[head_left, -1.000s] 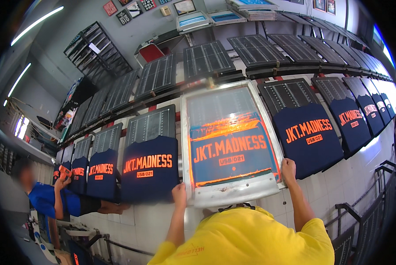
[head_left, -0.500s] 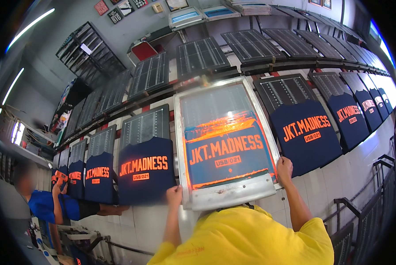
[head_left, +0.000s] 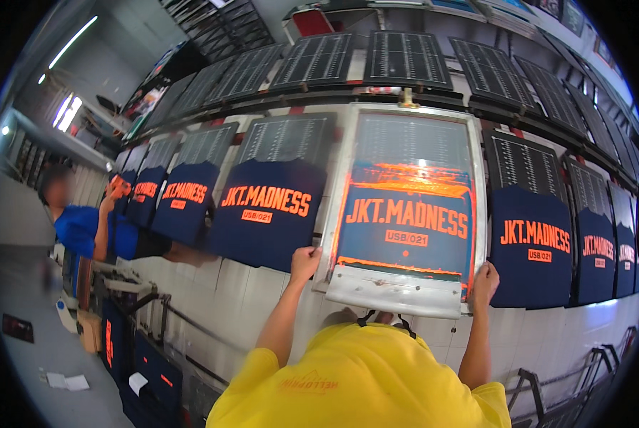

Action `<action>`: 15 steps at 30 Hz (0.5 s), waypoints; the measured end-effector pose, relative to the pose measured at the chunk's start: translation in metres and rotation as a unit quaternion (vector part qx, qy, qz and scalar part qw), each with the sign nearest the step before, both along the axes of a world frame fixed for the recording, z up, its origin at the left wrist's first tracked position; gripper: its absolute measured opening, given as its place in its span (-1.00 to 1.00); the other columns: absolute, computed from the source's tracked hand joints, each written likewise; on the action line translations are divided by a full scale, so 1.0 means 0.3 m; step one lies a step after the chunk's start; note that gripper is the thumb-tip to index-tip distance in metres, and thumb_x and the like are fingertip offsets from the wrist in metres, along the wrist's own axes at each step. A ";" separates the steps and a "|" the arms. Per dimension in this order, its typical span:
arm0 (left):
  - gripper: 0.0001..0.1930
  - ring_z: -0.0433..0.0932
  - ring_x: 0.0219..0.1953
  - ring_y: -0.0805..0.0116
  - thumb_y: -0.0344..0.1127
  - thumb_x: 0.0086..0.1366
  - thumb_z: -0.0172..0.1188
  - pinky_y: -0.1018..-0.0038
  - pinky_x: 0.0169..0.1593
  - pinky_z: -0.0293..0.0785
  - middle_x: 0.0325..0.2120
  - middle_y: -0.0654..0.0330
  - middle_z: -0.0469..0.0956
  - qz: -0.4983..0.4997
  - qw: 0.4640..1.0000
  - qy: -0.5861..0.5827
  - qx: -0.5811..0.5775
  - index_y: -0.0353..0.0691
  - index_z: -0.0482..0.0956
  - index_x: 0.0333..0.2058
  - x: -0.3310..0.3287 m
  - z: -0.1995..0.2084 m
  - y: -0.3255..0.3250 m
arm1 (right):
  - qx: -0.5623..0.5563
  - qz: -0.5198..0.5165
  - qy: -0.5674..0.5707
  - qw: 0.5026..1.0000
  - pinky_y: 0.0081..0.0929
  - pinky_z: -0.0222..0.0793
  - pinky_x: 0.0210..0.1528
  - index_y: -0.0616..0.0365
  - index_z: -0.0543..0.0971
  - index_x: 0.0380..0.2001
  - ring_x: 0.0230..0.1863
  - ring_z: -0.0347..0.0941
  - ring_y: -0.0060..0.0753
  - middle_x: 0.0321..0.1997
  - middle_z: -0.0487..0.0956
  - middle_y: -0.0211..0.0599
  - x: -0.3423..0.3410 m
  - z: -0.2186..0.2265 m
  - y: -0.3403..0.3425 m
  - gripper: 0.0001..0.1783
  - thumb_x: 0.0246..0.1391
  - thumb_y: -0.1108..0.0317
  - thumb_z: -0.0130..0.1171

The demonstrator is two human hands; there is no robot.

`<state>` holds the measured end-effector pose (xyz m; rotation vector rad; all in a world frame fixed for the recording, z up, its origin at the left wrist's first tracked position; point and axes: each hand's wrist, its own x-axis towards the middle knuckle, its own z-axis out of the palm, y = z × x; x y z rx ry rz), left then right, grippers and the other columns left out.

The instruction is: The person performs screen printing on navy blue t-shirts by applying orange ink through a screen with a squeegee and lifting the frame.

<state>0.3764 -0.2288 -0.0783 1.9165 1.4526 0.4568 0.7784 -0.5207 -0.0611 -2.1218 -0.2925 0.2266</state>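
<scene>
My left hand (head_left: 306,262) is closed on the near left edge of a silver-rimmed printing screen (head_left: 339,207). Closed as well, my right hand (head_left: 485,283) grips its near right edge. Bright orange ink (head_left: 426,183) is smeared across the mesh beyond the lettering, with a thin line of it nearer me. A wide silver metal squeegee (head_left: 394,289) rests across the screen's near end, touched by neither hand. Dark cloth shows through the mesh beneath the orange lettering. Navy shirts with orange print lie on both sides, one shirt (head_left: 266,235) to the left and another shirt (head_left: 532,278) to the right.
Black marked printing boards (head_left: 312,60) form a second row beyond. A co-worker in a blue shirt (head_left: 91,230) stands at the left, holding an orange tool (head_left: 120,187) over the shirts. Metal railings (head_left: 540,389) stand low at the right; more navy cloth (head_left: 152,385) hangs low at the left.
The view has turned, so the screen appears farther right and straighter. Both hands have stayed on its sides. More of the floor and hanging cloth at the left has come into sight.
</scene>
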 end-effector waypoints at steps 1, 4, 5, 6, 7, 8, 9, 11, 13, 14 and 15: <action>-0.60 0.50 -0.56 -0.07 -0.11 0.27 0.18 0.17 -0.40 0.36 -0.64 -0.16 0.48 0.004 1.000 -0.008 -0.018 -0.42 0.55 -0.52 0.009 -0.004 0.000 | 0.006 -0.003 -0.056 0.998 -0.34 0.41 -0.11 0.45 0.57 -0.14 -0.25 0.54 -0.25 -0.28 0.63 0.04 -0.001 0.005 0.002 -0.62 0.26 0.30 -0.05; -0.58 0.53 -0.52 -0.08 -0.10 0.28 0.17 0.16 -0.37 0.37 -0.61 -0.16 0.50 0.010 0.999 -0.034 -0.011 -0.44 0.55 -0.50 0.023 -0.001 -0.011 | 0.042 0.023 -0.032 0.998 -0.38 0.42 0.03 0.39 0.57 -0.02 -0.06 0.56 -0.25 -0.10 0.64 -0.01 -0.006 0.044 -0.003 -0.60 0.27 0.29 -0.02; -0.57 0.54 -0.49 -0.10 -0.09 0.30 0.14 0.13 -0.34 0.38 -0.58 -0.17 0.53 0.022 0.999 -0.025 -0.018 -0.45 0.55 -0.47 0.034 0.010 -0.019 | 0.043 0.022 -0.049 0.998 -0.37 0.42 0.04 0.36 0.56 0.00 -0.07 0.57 -0.24 -0.07 0.64 -0.06 -0.011 0.052 -0.003 -0.63 0.27 0.32 0.00; -0.57 0.55 -0.48 -0.11 -0.08 0.30 0.14 0.13 -0.33 0.38 -0.58 -0.17 0.53 0.020 1.000 -0.021 -0.013 -0.45 0.55 -0.48 0.038 0.012 -0.020 | 0.056 0.024 -0.069 0.996 -0.37 0.43 0.02 0.34 0.57 0.00 -0.07 0.56 -0.24 -0.07 0.64 -0.06 -0.008 0.039 -0.004 -0.64 0.27 0.33 0.01; -0.56 0.56 -0.48 -0.11 -0.08 0.31 0.13 0.12 -0.33 0.38 -0.58 -0.18 0.52 0.015 1.000 -0.017 -0.008 -0.46 0.55 -0.48 0.043 0.008 -0.019 | 0.070 0.023 -0.090 0.993 -0.38 0.43 0.00 0.32 0.58 -0.01 -0.07 0.55 -0.25 -0.07 0.63 -0.06 -0.004 0.027 -0.008 -0.66 0.27 0.34 0.03; -0.55 0.56 -0.47 -0.11 -0.08 0.32 0.12 0.12 -0.32 0.39 -0.59 -0.18 0.52 0.011 1.000 -0.014 -0.003 -0.46 0.55 -0.48 0.042 0.007 -0.016 | 0.084 0.023 -0.111 0.990 -0.38 0.44 -0.03 0.31 0.59 -0.02 -0.08 0.54 -0.26 -0.07 0.63 -0.06 -0.004 0.017 -0.014 -0.68 0.27 0.35 0.04; -0.55 0.58 -0.43 -0.11 -0.06 0.34 0.09 0.11 -0.30 0.41 -0.53 -0.15 0.57 0.002 1.000 -0.009 -0.020 -0.44 0.57 -0.42 0.035 0.008 -0.010 | 0.086 0.039 -0.159 0.983 -0.37 0.43 -0.01 0.29 0.59 -0.02 -0.05 0.53 -0.23 -0.04 0.61 -0.07 -0.006 0.007 -0.020 -0.69 0.26 0.37 0.06; -0.59 0.59 -0.41 -0.07 -0.09 0.36 0.09 0.15 -0.29 0.44 -0.50 -0.09 0.60 0.029 0.998 -0.052 0.027 -0.41 0.59 -0.39 0.051 0.039 -0.052 | 0.086 0.071 -0.252 0.961 -0.34 0.42 0.02 0.25 0.58 -0.01 0.00 0.50 -0.19 0.01 0.58 -0.10 -0.009 0.021 -0.015 -0.71 0.23 0.42 0.10; -0.64 0.60 -0.41 0.01 -0.13 0.37 0.09 0.22 -0.31 0.46 -0.49 -0.02 0.62 0.055 0.988 -0.109 0.097 -0.38 0.60 -0.37 0.057 0.086 -0.099 | 0.056 0.187 -0.317 0.928 -0.28 0.39 0.07 0.23 0.57 -0.02 0.04 0.47 -0.11 0.04 0.56 -0.10 -0.048 0.066 -0.015 -0.71 0.19 0.46 0.15; -0.67 0.61 -0.42 0.09 -0.16 0.37 0.10 0.28 -0.33 0.47 -0.49 0.02 0.63 0.065 0.978 -0.143 0.139 -0.37 0.60 -0.36 0.057 0.100 -0.136 | 0.035 0.243 -0.346 0.906 -0.25 0.38 0.10 0.22 0.56 -0.03 0.06 0.45 -0.07 0.06 0.54 -0.10 -0.083 0.094 -0.024 -0.71 0.16 0.48 0.17; -0.70 0.61 -0.42 0.16 -0.19 0.37 0.11 0.33 -0.35 0.48 -0.49 0.05 0.63 0.075 0.965 -0.177 0.180 -0.35 0.61 -0.35 0.048 0.117 -0.174 | 0.033 0.307 -0.305 0.901 -0.17 0.32 0.19 0.20 0.55 -0.04 0.13 0.40 0.01 0.09 0.53 -0.12 -0.132 0.117 -0.021 -0.63 0.04 0.43 0.30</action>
